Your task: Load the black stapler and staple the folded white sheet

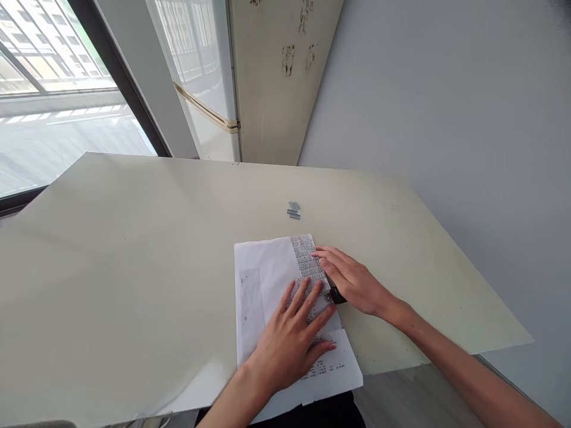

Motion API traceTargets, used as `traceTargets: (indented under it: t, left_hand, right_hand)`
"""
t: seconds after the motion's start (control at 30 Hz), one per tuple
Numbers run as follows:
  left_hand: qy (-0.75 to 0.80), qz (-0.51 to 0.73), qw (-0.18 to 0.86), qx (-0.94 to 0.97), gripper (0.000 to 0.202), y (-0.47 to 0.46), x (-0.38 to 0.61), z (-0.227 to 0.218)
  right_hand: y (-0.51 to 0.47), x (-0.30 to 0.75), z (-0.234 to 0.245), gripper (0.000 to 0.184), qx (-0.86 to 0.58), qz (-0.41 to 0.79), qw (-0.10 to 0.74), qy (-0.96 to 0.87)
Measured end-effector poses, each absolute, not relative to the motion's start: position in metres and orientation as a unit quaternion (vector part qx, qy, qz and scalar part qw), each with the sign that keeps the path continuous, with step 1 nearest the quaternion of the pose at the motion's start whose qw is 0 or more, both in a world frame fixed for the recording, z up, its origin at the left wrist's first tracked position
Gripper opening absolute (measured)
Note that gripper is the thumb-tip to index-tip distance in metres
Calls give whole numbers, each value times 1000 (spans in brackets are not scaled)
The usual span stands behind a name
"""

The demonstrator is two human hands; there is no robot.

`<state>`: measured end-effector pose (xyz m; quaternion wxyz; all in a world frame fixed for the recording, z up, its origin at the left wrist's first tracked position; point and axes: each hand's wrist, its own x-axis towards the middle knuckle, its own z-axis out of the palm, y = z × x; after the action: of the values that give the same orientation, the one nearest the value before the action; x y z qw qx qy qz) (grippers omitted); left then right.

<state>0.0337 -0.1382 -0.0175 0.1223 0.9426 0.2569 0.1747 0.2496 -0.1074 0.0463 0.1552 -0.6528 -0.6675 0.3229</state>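
Observation:
A stack of white printed paper sheets lies near the table's front edge, with lines of text along its right side. My left hand rests flat on the sheets, fingers spread. My right hand lies at their right edge, its fingers stretched out and its fingertips touching the paper. A small black object with a metal end sits at the paper's edge just below my right hand, which partly hides it; its kind is unclear. Beyond the sheets, several small grey strips, resembling staple strips, lie in a loose group.
The pale table extends widely to the left and narrows toward the right. A grey wall borders its right side. Behind it stands a fridge, and a window is at the far left.

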Motion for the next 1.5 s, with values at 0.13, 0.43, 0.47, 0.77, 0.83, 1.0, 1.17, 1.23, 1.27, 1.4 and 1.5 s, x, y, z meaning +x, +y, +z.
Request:
traceTargets:
  t: [0.13, 0.43, 0.47, 0.77, 0.83, 1.0, 1.17, 1.23, 1.27, 1.4, 1.5]
  left_hand:
    - [254, 165, 120, 945, 58, -139, 33, -17]
    - [259, 160, 121, 945, 60, -141, 34, -17]
    - [259, 160, 122, 945, 59, -141, 35, -17]
    - [264, 177, 136, 938, 60, -143, 37, -18]
    - [265, 172, 138, 939, 61, -144, 38, -17]
    - [265, 168, 137, 940, 60, -145, 39, -15]
    - [262, 162, 137, 942, 59, -147, 40, -13]
    - [261, 162, 141, 941, 59, -147, 40, -12]
    - [260, 161, 143, 941, 59, -147, 40, -12]
    - [257, 151, 147, 943, 61, -149, 40, -10]
    - [260, 160, 154, 940, 63, -151, 41, -10]
  right_hand:
    - [-107, 250, 47, 51, -649, 322, 161, -670]
    - [-107, 251, 47, 51, -653, 317, 148, -672]
    - [-107, 251, 47, 51, -654, 313, 146, -673]
    - [-109, 249, 42, 50, -657, 262, 134, -694]
    - [-109, 249, 42, 50, -660, 261, 128, -692]
    - [-111, 247, 43, 50, -663, 248, 114, -697]
    - [-114, 245, 43, 51, -663, 231, 101, -705]
    - [-116, 245, 42, 50, -660, 222, 101, -711]
    - [-116, 245, 42, 49, -659, 216, 100, -713]
    - [-119, 243, 40, 50, -663, 185, 82, -721]
    - [-122, 241, 35, 50, -659, 149, 73, -733]
